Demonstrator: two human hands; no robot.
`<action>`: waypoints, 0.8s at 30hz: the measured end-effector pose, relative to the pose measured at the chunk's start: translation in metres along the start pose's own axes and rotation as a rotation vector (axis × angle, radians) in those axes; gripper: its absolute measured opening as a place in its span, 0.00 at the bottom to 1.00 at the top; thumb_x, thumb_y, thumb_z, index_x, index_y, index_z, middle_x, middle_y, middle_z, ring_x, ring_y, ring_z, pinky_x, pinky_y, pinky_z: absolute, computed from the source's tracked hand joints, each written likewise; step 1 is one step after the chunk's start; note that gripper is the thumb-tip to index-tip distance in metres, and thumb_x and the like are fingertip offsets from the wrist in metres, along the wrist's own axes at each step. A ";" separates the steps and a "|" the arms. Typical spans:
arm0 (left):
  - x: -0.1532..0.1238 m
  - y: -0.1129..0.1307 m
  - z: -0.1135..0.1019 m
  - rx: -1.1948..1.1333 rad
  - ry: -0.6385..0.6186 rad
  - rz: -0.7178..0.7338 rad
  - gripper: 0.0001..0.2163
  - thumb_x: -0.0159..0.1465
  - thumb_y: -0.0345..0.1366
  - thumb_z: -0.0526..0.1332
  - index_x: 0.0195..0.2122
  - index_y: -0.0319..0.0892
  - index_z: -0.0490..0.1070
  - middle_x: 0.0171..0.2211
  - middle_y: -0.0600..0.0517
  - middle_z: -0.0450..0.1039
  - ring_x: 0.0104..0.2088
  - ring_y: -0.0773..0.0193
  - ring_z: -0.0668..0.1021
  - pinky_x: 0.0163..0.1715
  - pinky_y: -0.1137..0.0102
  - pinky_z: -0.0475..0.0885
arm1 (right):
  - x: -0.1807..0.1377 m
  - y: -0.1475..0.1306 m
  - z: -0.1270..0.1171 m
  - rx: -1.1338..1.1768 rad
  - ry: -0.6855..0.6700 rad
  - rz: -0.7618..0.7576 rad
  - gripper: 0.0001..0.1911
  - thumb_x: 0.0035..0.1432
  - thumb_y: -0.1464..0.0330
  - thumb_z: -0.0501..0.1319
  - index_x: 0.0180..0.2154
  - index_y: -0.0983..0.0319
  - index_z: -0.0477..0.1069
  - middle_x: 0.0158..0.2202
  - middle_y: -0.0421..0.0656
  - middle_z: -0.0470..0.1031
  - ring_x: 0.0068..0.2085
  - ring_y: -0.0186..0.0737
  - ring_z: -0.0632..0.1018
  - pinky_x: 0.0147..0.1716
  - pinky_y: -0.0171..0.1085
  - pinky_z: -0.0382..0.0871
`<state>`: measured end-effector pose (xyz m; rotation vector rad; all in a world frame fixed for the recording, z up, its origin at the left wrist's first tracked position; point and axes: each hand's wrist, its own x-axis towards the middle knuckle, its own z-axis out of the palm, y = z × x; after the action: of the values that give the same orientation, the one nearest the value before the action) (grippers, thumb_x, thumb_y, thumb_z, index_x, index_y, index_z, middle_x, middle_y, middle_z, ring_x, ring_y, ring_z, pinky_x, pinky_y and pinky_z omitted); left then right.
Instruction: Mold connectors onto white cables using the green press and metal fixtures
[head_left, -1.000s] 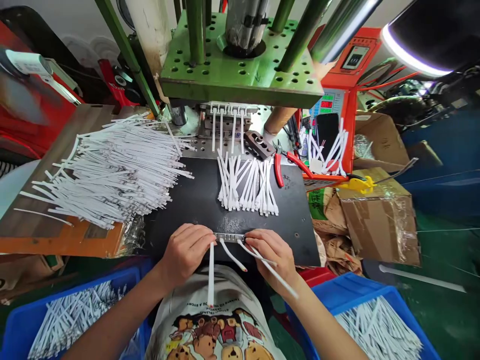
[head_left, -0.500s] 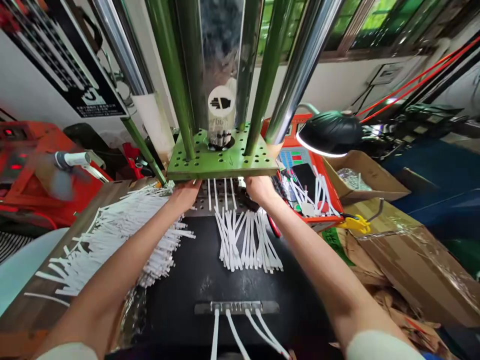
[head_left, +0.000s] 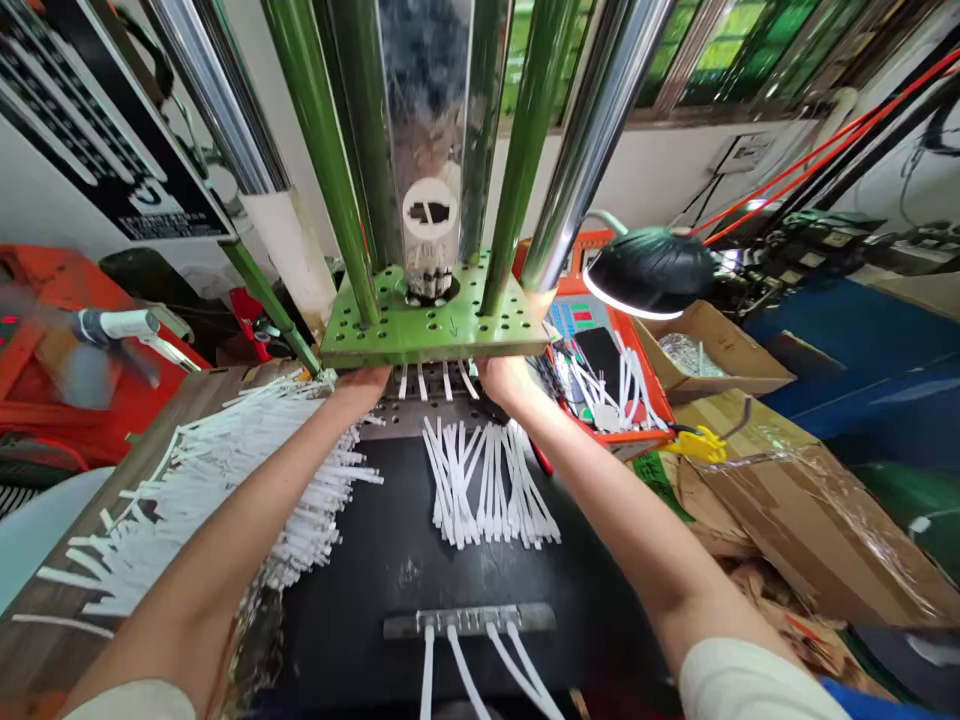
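Note:
My left hand [head_left: 363, 388] reaches under the front edge of the drilled green press plate [head_left: 420, 345], on its left side. Under its right side is my right hand [head_left: 504, 380]. The plate hides the fingers of both hands, so what they hold cannot be seen. Between them, several white cable strips [head_left: 447, 382] stick out from beneath the plate. In front, a fan of short white cables [head_left: 491, 490] lies on the black work surface [head_left: 345, 600]. Nearer me, a metal bar fixture [head_left: 469, 620] has several white cables running from its slots.
A large heap of white cables [head_left: 300, 480] covers the left board. To the right stand a red control box [head_left: 611, 400] with cables on it, a black lamp [head_left: 651, 270] and cardboard boxes [head_left: 810, 510]. Green and chrome columns [head_left: 600, 140] rise around the plate.
The cable strips between my hands have moved farther in under the plate, and less of them shows. Both hands stay at the plate's edge. The view has shifted slightly.

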<state>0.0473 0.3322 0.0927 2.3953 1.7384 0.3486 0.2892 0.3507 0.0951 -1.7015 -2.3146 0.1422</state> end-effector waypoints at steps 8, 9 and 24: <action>-0.172 0.042 0.022 -0.259 -0.122 0.209 0.09 0.68 0.27 0.51 0.44 0.42 0.68 0.39 0.48 0.71 0.39 0.60 0.76 0.39 0.68 0.72 | -0.189 0.002 -0.019 0.166 -0.193 -0.155 0.10 0.61 0.76 0.56 0.40 0.61 0.74 0.37 0.45 0.74 0.36 0.41 0.76 0.36 0.36 0.67; -0.188 0.049 0.026 -0.280 -0.132 0.223 0.09 0.67 0.26 0.51 0.43 0.42 0.68 0.40 0.49 0.70 0.39 0.60 0.76 0.40 0.67 0.72 | -0.208 0.002 -0.015 0.207 -0.216 -0.154 0.10 0.60 0.77 0.57 0.39 0.60 0.75 0.38 0.44 0.74 0.35 0.39 0.76 0.35 0.35 0.67; -0.273 0.080 0.043 -0.121 -0.014 0.221 0.10 0.67 0.23 0.53 0.44 0.42 0.69 0.39 0.48 0.71 0.38 0.58 0.75 0.37 0.65 0.72 | -0.309 -0.019 0.020 0.397 -0.008 -0.219 0.17 0.65 0.75 0.52 0.52 0.58 0.71 0.41 0.50 0.73 0.39 0.41 0.78 0.37 0.39 0.77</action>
<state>0.0511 0.0486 0.0470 2.4987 1.4053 0.4510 0.3517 0.0534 0.0328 -1.2509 -2.2683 0.5254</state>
